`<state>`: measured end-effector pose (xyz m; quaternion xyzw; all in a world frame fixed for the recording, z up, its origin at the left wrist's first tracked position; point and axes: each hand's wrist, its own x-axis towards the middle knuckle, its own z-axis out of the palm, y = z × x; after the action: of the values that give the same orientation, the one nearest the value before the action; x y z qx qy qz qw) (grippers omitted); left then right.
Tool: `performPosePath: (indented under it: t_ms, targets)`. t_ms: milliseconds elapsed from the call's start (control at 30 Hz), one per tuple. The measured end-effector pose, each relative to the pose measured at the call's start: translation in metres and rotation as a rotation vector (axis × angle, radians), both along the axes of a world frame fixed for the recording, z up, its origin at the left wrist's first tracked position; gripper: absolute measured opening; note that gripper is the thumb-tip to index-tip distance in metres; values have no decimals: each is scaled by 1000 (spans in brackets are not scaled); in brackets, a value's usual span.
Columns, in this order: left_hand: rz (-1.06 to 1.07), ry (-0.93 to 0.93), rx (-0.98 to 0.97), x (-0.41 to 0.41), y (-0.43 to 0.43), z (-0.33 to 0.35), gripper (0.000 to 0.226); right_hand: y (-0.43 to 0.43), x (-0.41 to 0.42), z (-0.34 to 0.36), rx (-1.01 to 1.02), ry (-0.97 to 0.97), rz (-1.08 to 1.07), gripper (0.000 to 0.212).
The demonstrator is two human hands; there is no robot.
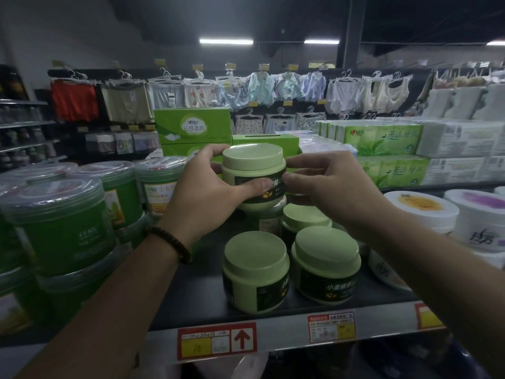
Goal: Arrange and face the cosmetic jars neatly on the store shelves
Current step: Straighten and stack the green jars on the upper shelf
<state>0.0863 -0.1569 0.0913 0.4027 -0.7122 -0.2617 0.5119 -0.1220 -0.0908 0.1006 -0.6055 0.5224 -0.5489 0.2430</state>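
At the near edge runs the grey metal shelf rail, which bears a red-and-yellow price tag with a red arrow and a second red-framed tag. Just behind it, on the dark shelf board, two pale green round plastic jars with dark labels stand side by side: the front left jar and the front right jar, close together. A third jar's pale green lid shows behind them. A dark beaded bracelet circles the left wrist. Above and behind the front pair, the left hand and the right hand grasp a raised pale green jar from either side, thumbs on its dark label and fingers curled round the back near the lid. This jar sits directly over a lower jar of the same kind; whether the two touch cannot be told. To the left stand stacked dark green tubs with clear lids. To the right are white tubs with an orange-printed top and a purple-printed top. Farther back lie bright green tissue boxes and wrapped packs of tissue. Beyond these, garments on white hangers line the far wall under strip lights.
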Motion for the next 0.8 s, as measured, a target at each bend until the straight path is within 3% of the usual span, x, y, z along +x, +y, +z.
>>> performPosePath:
  t_ms: [300, 533, 800]
  targets:
    - [-36, -20, -21, 17, 23, -10, 107, 30, 10, -8, -15, 33, -3, 22]
    - [-87, 0, 14, 19, 34, -17, 103, 42, 14, -15, 87, -150, 86, 26]
    - [-117, 18, 21, 22, 43, -29, 95, 52, 18, -26, 123, -161, 102, 34]
